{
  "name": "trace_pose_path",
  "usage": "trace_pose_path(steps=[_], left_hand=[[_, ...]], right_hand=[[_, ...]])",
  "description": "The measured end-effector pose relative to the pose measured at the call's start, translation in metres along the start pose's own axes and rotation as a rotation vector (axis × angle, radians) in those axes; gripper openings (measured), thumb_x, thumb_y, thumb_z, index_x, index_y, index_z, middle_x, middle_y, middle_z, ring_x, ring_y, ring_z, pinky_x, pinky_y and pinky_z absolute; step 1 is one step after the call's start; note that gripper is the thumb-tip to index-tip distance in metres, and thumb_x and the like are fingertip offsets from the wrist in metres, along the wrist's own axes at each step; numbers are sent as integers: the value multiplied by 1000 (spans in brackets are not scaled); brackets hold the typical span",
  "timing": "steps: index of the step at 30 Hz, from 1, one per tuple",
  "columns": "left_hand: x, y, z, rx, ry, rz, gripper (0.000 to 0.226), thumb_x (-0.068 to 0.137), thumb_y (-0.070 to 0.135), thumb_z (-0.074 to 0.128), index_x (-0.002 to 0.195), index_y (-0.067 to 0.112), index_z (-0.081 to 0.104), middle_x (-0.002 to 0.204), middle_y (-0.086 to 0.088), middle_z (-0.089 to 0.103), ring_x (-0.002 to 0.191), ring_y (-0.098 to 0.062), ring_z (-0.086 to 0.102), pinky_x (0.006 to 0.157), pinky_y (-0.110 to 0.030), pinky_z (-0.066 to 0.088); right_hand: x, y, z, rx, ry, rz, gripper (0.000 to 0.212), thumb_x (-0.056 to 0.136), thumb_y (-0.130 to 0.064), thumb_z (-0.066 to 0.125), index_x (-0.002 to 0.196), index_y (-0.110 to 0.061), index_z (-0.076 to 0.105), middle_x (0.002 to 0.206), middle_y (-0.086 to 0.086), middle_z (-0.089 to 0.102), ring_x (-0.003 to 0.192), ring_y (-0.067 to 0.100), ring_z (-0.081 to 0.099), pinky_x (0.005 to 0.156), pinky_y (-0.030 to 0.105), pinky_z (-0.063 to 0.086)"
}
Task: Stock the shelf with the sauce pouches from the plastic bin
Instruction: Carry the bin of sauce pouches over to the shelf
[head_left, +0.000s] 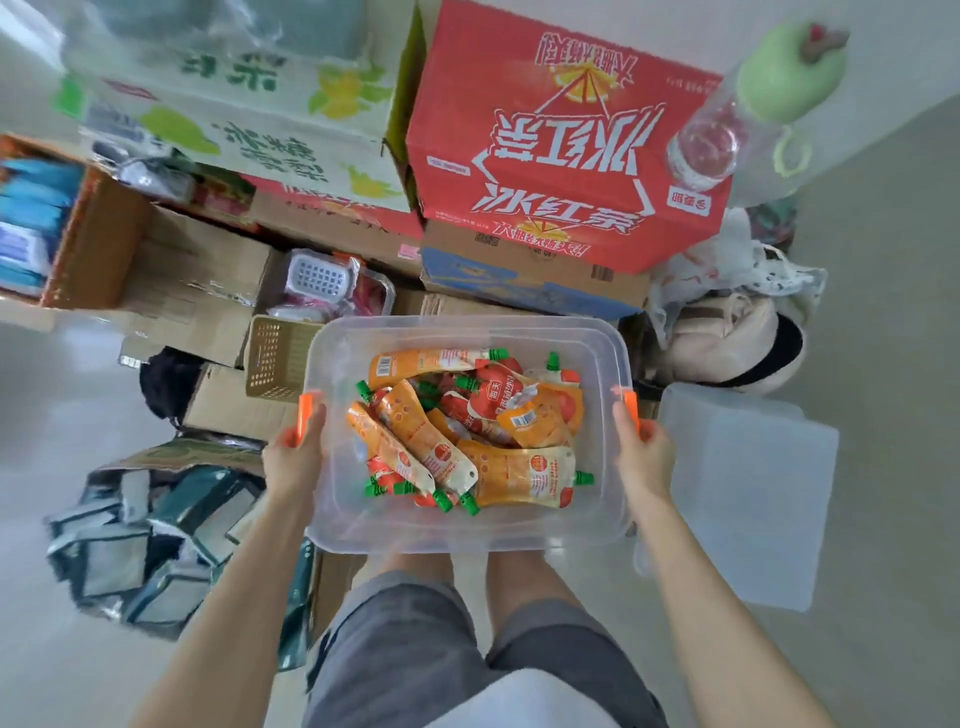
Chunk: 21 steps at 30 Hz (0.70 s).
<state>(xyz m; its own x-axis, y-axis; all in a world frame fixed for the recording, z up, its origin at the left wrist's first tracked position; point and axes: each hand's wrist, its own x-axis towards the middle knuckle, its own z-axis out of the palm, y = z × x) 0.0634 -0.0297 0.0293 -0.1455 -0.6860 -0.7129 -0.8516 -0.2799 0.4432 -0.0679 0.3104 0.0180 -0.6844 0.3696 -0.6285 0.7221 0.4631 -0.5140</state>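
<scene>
Centrally, orange sauce pouches (467, 431) with green caps lying heaped inside clear plastic bin (467, 540). Wide apart, left hand (293, 457) and right hand (641, 454) gripping orange side handles (305, 418), holding bin level for carrying, likely toward shelf, not showing. Stacked cartons (566, 145) standing beyond.

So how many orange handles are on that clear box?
2. One orange handle is on the bin's left side, held by the left hand. The other handle is on the right side, held by the right hand. The hands partly cover both.
</scene>
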Motion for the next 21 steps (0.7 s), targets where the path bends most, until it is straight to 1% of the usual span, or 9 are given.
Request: trace_pose_path(steps=[3,5,7,9,11,14,17,19,21], left_hand=[[-45,-28,-20,-110,84,-3,50,81,60,57,67,13,47,58,-1,41,53,-16,37,48,-29,28],[-78,-52,-28,-183,161,-21,53,82,62,55,62,15,41,57,-1,38,52,-17,35,47,-30,27],[-110,-79,-33,-263,260,-99,57,78,68,54,59,16,38,56,-1,37,50,-17,34,46,-29,26],[-140,-108,-36,-372,340,-199,60,70,73,55,60,17,37,55,0,36,48,-17,34,46,-29,26],[-162,-138,-41,-485,388,-258,60,68,73,57,63,17,40,60,-2,37,52,-17,34,50,-31,26],[-188,-184,-50,-624,451,-255,60,70,73,59,64,18,36,63,-3,30,54,-17,29,52,-31,21],[-211,-227,-58,-750,561,-280,55,72,70,61,68,18,40,63,-2,31,55,-17,29,52,-32,22],[-226,-256,-62,-826,631,-309,53,74,67,61,68,19,40,64,-1,34,56,-16,29,52,-31,23],[-240,-289,-66,-897,695,-344,50,76,64,60,67,19,38,65,-3,34,56,-17,29,52,-32,22]], right_hand=[[-12,-5,-16,-41,-101,-95,51,81,-60,59,95,-11,57,90,6,62,84,24,59,79,40,48],[-19,-15,-24,-75,-192,-172,44,84,-57,57,96,-14,55,92,4,61,86,24,58,78,38,46],[-29,-32,-27,-102,-282,-263,42,85,-59,54,96,-18,56,91,0,61,83,19,58,72,33,45],[-42,-51,-24,-132,-379,-355,43,85,-62,51,93,-21,59,86,-4,60,80,16,56,71,30,43],[-57,-67,-17,-187,-465,-430,43,88,-61,47,95,-22,62,91,-6,60,87,14,55,76,29,42],[-83,-75,1,-301,-565,-560,43,89,-60,45,94,-21,65,97,-2,63,89,15,58,78,28,44],[-116,-74,23,-387,-664,-633,57,88,-61,46,112,-13,64,107,4,65,98,21,59,81,32,44],[-141,-68,37,-456,-727,-691,58,88,-61,46,115,-13,63,110,4,65,97,20,58,81,32,43],[-168,-58,52,-520,-771,-719,56,87,-62,48,114,-15,63,107,2,65,97,20,59,86,37,48]])
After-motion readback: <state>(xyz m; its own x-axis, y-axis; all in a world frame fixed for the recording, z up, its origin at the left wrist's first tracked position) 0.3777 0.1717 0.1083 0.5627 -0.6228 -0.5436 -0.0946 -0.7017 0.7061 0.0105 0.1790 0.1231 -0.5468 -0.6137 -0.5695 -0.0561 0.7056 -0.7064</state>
